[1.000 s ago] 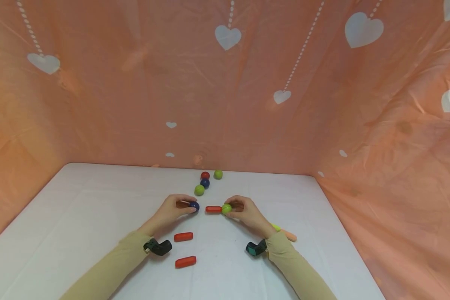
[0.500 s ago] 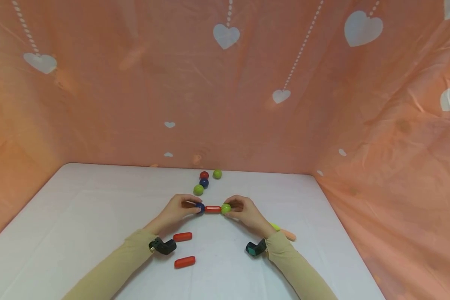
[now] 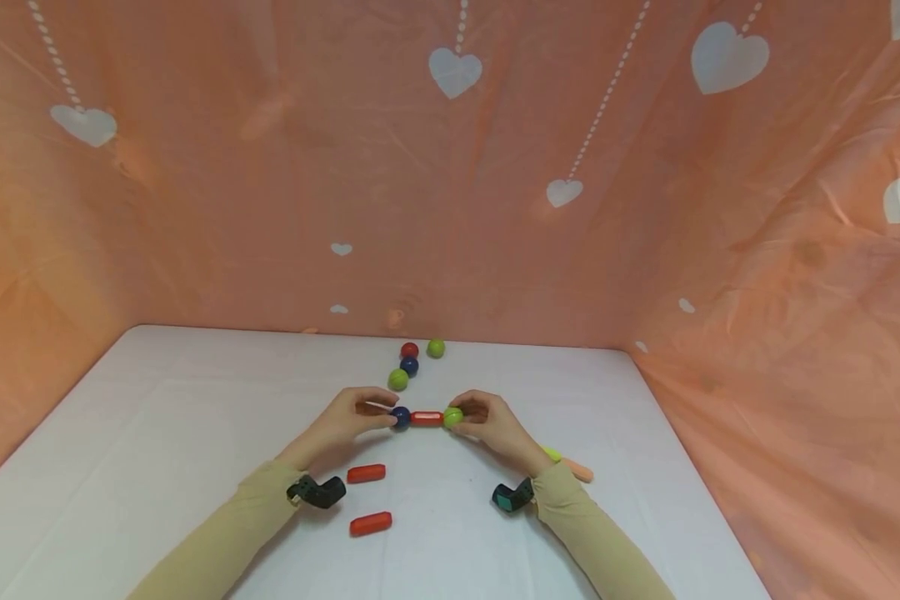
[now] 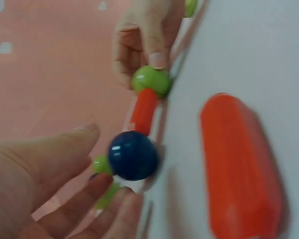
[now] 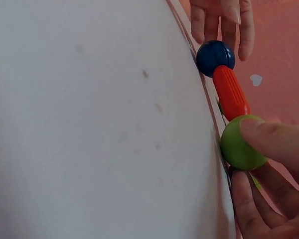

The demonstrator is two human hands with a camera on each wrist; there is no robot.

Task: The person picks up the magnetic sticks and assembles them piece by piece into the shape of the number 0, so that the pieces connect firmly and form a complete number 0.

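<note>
A red rod [image 3: 427, 418] lies crosswise on the white table between the two hands, joined to a blue ball [image 3: 401, 418] on its left end and a green ball [image 3: 453, 417] on its right end. The green ball is pinched between thumb and fingers of my right hand [image 3: 495, 425]. Around the blue ball, my left hand [image 3: 345, 425] has its thumb and fingers spread; the left wrist view shows a gap between the thumb [image 4: 65, 142] and the ball.
Two loose red rods [image 3: 366, 473] lie by the left wrist. Beyond the hands sit a red ball [image 3: 409, 351], another blue ball [image 3: 409, 367] and two more green balls [image 3: 398, 380]. An orange rod [image 3: 579, 471] and a yellow-green piece [image 3: 552, 454] show beside the right forearm.
My left hand brought the blue ball rightward to the red rod's left end, then loosened its fingers and drew back slightly left. My right hand kept its pinch on the green ball.
</note>
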